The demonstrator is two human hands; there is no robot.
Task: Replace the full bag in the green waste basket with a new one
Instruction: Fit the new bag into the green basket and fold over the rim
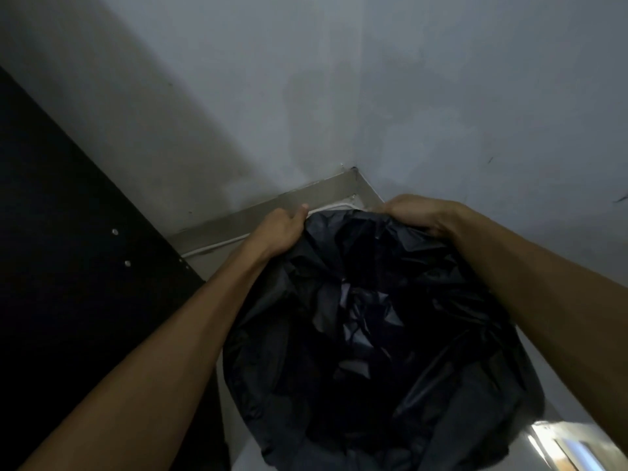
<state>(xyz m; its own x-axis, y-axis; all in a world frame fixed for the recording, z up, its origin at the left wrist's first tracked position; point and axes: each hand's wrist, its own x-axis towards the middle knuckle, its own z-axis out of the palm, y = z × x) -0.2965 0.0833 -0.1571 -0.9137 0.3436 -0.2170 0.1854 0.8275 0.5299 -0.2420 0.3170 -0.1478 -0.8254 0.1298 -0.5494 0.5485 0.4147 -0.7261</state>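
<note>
A black plastic bag [373, 334] fills the lower middle of the head view, its mouth spread wide and its crumpled inside showing. My left hand [282, 229] grips the bag's far left edge with curled fingers. My right hand [418, 212] grips the far right edge, fingers folded over the plastic. The bag drapes over the green waste basket, so none of the basket shows.
The bag sits in a room corner where two grey walls [339, 96] meet, with a pale skirting board [323, 195] and a white cable along the floor. A dark panel [68, 232] stands close on the left. The floor [560, 436] reflects light at bottom right.
</note>
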